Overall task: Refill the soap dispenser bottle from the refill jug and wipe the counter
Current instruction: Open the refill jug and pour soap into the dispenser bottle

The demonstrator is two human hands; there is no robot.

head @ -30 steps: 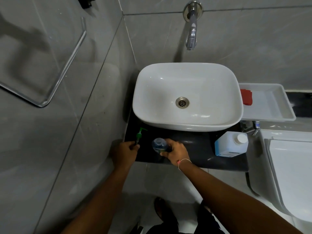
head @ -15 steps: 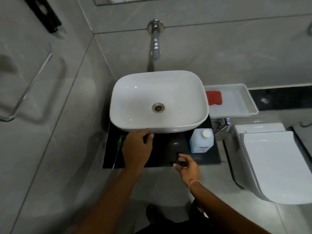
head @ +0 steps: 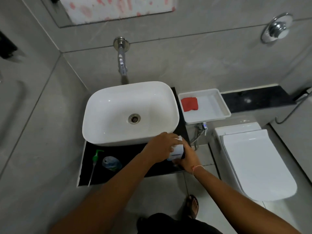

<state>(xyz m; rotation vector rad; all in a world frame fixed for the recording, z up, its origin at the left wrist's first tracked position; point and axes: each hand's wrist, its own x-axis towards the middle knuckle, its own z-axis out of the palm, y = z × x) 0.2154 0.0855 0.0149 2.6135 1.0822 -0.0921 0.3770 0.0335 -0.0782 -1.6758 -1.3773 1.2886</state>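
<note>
The white refill jug stands on the right part of the black counter, in front of the basin. My left hand is over the jug's top, fingers at its cap. My right hand wraps the jug's right side and base. The clear soap dispenser bottle stands uncapped at the counter's left. Its green pump head with a long tube lies on the counter just left of the bottle. A red cloth lies in a white tray to the right of the basin.
A white basin takes up the back of the counter, with a wall tap above it. A white toilet with its lid down stands to the right. A hose valve sits below the tray.
My left hand let go of the pump head and moved right onto the jug's top. My right hand left the dispenser bottle and took hold of the jug. The camera view shifted right and up.
</note>
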